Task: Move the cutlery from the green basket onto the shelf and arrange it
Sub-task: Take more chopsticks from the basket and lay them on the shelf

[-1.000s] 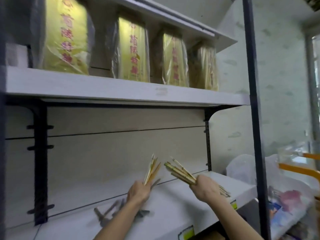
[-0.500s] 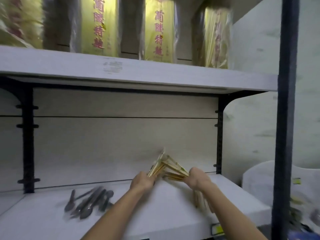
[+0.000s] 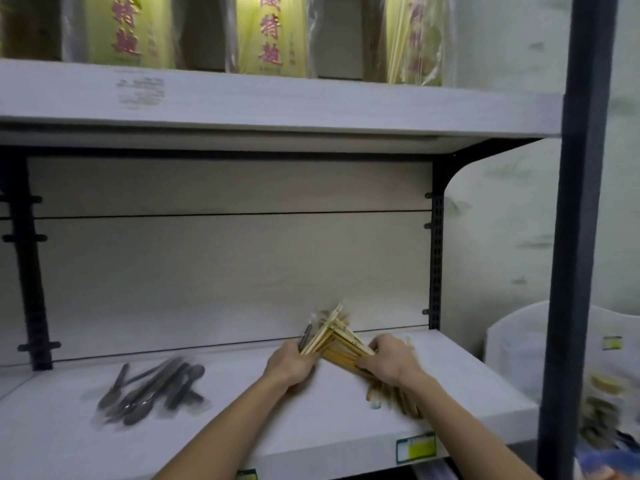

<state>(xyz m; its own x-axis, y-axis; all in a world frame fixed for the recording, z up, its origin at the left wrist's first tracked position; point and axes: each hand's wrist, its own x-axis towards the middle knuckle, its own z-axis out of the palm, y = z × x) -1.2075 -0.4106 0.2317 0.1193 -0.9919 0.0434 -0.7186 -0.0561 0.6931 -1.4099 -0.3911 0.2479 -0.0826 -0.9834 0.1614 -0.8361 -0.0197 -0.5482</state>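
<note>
Hands over shelf (image 3: 311, 424), left hand (image 3: 289, 367) gripping chopsticks (image 3: 329, 336), right hand (image 3: 389, 360) gripping another bundle (image 3: 346, 358), spoons (image 3: 152, 393) lying left.

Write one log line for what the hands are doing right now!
left hand: grips wooden chopstick bundle | right hand: grips second wooden chopstick bundle | dark metal spoons: on white shelf

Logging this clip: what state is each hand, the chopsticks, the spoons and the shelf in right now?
Left hand: grips a chopstick bundle, tips fanned upward.
Right hand: grips another bundle, ends trailing toward the shelf's front.
Chopsticks: held above the shelf, the two bundles crossing between the hands.
Spoons: lying loosely piled on the shelf, left of the hands.
Shelf: holds the spoons.
</note>
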